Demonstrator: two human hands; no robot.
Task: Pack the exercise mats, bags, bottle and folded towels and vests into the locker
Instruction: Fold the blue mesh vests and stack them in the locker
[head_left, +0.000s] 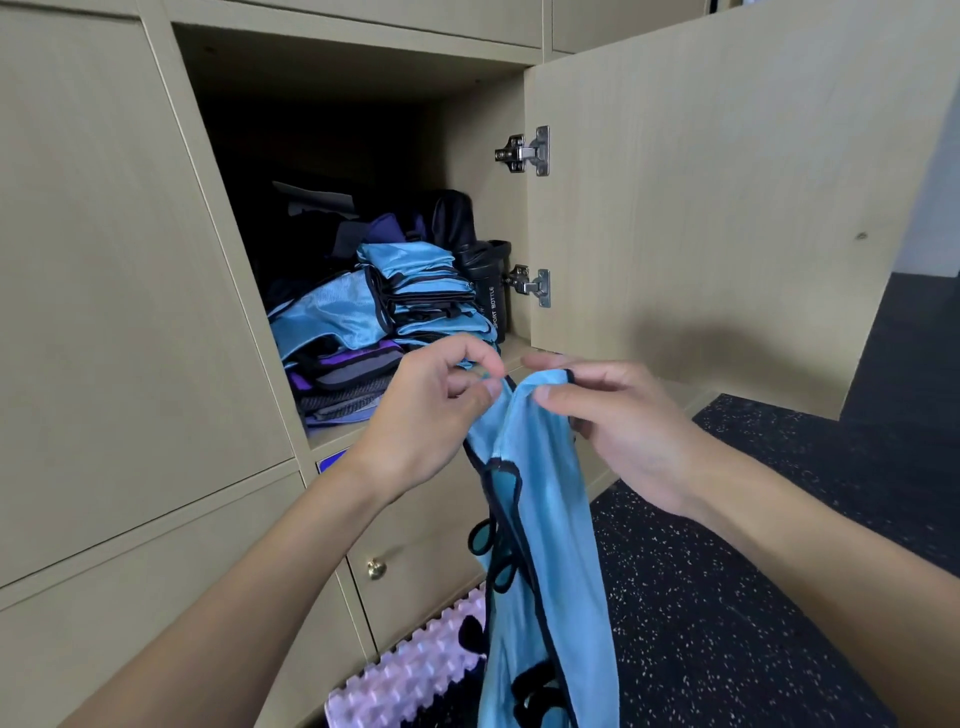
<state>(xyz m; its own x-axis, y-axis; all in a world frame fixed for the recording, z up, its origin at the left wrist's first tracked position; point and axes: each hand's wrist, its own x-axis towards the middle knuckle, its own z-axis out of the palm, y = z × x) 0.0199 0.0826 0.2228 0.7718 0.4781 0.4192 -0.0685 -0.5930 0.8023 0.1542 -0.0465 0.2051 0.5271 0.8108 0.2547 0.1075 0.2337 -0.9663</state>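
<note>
A light blue vest (545, 545) with black trim hangs unfolded in front of the open locker (363, 67). My left hand (431, 415) pinches its top edge on the left, and my right hand (618, 426) pinches the top edge on the right. Inside the locker, a stack of folded blue vests (415, 291) lies on purple and grey folded items (343, 379). A black sport bottle (491, 291) stands at the right of the stack. Dark bags (363, 223) fill the back of the compartment.
The locker door (727, 197) stands open to the right, with two metal hinges on its inner edge. A pink knobbly mat (410, 670) lies on the floor below. Dark speckled flooring (753, 597) spreads to the right. Shut locker doors surround the open compartment.
</note>
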